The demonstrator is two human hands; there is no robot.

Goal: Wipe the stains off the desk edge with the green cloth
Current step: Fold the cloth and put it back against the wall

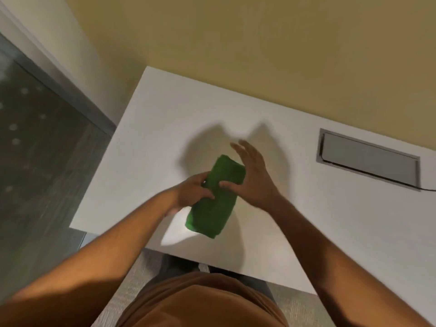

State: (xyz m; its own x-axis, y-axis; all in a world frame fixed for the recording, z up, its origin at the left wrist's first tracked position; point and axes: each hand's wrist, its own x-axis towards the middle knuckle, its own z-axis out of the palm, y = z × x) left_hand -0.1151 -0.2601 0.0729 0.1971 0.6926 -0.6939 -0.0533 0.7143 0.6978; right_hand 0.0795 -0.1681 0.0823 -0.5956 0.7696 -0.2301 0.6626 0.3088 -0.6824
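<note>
A folded green cloth [213, 199] is held just above the white desk [151, 138], near its front edge. My left hand [191, 192] grips the cloth's left side, thumb on top and fingers curled around it. My right hand [253, 175] is at the cloth's right side: the thumb presses on the top of the cloth, the other fingers stretch out straight past its far end. Hand shadows fall on the desk behind the cloth. I cannot make out any stains along the desk edge [259, 274].
A grey cable hatch [368, 159] is set into the desk at the right, with a thin dark cable leaving its right corner. A yellow wall runs behind the desk. Dark floor and a glass panel [35, 149] lie to the left. My body stands against the front edge.
</note>
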